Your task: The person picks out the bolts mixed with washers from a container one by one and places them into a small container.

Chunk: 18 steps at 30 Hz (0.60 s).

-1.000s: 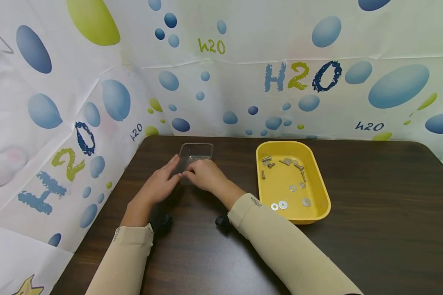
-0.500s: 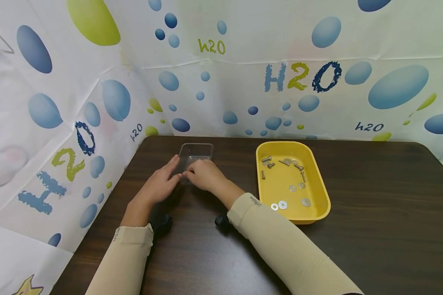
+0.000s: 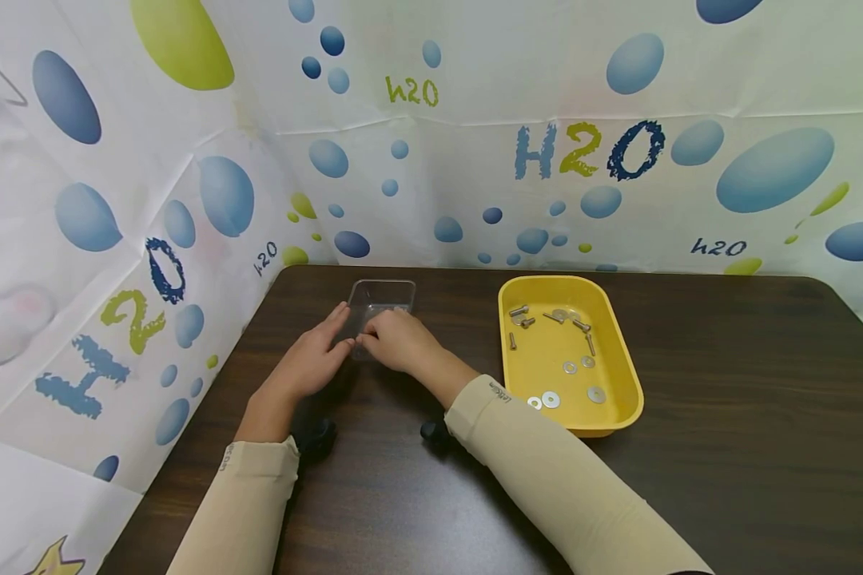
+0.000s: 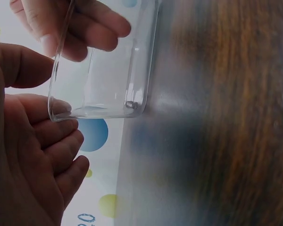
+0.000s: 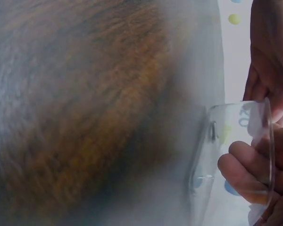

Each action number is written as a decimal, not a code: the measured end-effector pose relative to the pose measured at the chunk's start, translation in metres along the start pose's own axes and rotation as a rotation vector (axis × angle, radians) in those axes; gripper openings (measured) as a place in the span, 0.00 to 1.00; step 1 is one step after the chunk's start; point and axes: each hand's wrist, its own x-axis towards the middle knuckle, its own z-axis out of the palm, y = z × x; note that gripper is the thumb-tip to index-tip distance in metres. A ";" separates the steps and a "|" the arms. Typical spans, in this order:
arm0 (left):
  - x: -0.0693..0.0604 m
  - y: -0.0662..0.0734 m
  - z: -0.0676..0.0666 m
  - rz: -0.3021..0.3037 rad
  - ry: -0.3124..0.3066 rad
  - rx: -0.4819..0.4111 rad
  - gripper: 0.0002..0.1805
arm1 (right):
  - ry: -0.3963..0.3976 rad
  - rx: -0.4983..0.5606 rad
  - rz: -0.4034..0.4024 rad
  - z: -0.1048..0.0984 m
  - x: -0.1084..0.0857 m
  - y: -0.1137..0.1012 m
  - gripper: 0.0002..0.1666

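Nothing visibly moved: outstretched left hand (image 3: 308,361) touches the clear, glossy box (image 4: 108,80); right hand (image 3: 403,343) reaches in, hold unclear.

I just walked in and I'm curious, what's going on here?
A person's left hand touches a corner of a clear box, and the right hand reaches over its rim, fingers inside. A small metal piece lies in the box. To the right, a yellow tray holds screws and washers.

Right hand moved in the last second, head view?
No. Against the yellow tray in the head view, the right hand shows no visible shift; it's in the same spot at the clear box.
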 end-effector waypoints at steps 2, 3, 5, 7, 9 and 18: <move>0.001 0.001 0.001 -0.002 0.005 0.000 0.33 | 0.000 0.010 -0.007 -0.005 -0.002 0.000 0.14; 0.001 0.001 0.001 -0.004 0.007 -0.001 0.33 | 0.001 0.011 -0.014 -0.008 -0.003 0.000 0.13; 0.002 0.001 0.001 -0.010 0.010 -0.007 0.33 | 0.006 0.018 -0.023 -0.014 -0.005 0.000 0.13; 0.002 0.002 0.001 -0.019 0.012 -0.008 0.33 | 0.008 0.038 -0.015 -0.022 -0.007 0.001 0.14; 0.002 0.003 0.001 -0.033 0.016 -0.005 0.33 | 0.014 0.069 0.002 -0.031 -0.010 0.003 0.16; 0.001 0.011 -0.003 -0.061 0.041 0.014 0.36 | 0.062 0.145 0.114 -0.081 -0.026 0.023 0.19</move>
